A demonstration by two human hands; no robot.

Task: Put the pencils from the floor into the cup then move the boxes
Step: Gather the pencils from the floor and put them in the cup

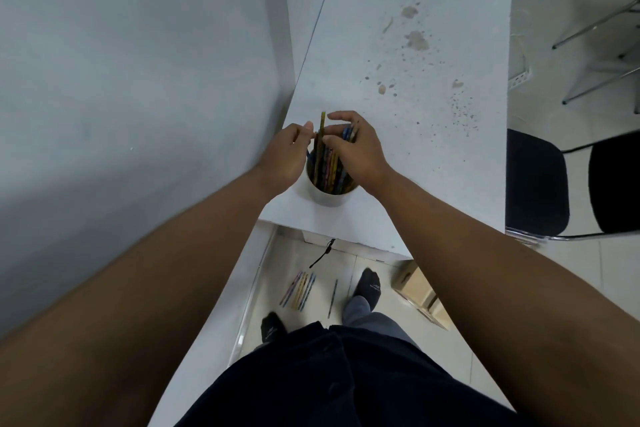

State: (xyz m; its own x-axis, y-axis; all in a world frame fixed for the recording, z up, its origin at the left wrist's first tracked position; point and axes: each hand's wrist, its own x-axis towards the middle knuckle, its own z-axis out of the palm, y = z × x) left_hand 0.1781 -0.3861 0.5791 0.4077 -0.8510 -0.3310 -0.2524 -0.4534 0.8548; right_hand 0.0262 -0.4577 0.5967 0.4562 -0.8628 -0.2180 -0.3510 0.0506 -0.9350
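Pencils [329,163] in cup [329,196], fingers [341,128] of both hands round tops.

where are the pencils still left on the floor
In the head view, the loose pencils lie on the floor tiles below the table edge, between the person's feet, with one stray pencil just right of the bunch.

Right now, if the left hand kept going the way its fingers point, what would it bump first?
Probably the tall pencil sticking up from the cup, just ahead of the left hand; then the right hand. Depth is uncertain.
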